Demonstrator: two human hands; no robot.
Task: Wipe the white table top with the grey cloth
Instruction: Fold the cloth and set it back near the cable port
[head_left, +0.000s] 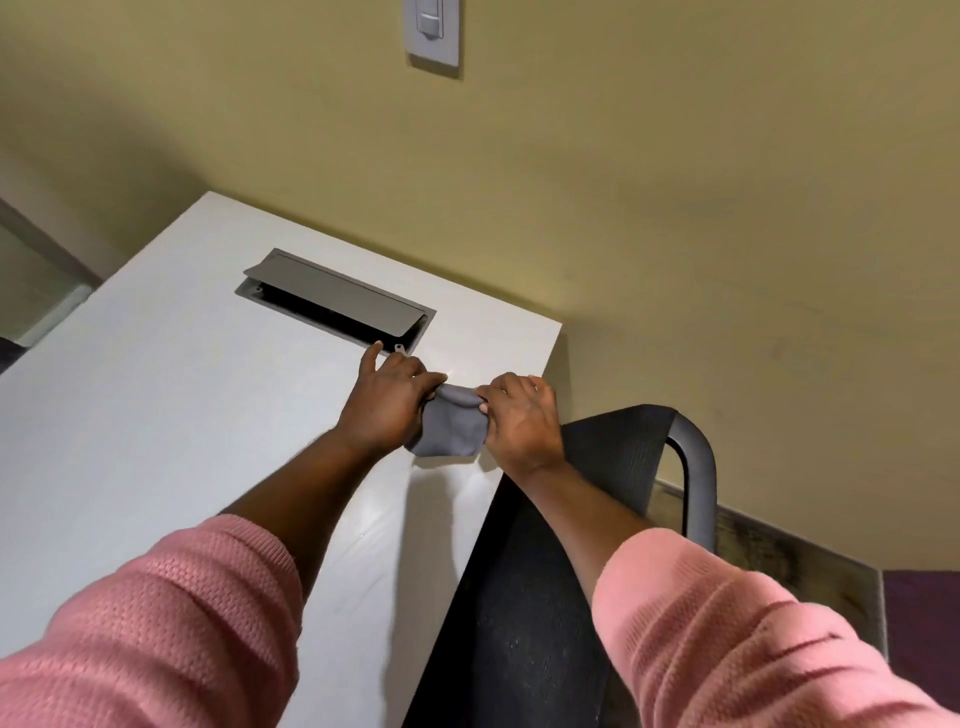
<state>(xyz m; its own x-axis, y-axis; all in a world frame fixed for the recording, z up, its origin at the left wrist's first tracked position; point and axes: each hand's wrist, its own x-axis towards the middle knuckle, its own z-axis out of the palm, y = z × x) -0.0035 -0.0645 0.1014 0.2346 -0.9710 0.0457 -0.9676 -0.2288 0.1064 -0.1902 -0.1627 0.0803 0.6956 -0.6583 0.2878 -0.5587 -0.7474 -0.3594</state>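
The grey cloth (453, 426) is bunched up near the far right corner of the white table top (156, 395). My left hand (387, 402) grips its left side, index finger stretched toward the cable hatch. My right hand (522, 423) pinches the cloth's upper right edge with closed fingers. Between the two hands the cloth hangs in a small fold, its lower part touching the table. Both forearms wear pink knitted sleeves.
A grey cable hatch (335, 301) with its lid raised is set into the table just beyond my left hand. A black chair back (597, 467) with a curved armrest (698, 467) stands against the table's right edge. A yellow wall with a switch plate (431, 31) rises behind.
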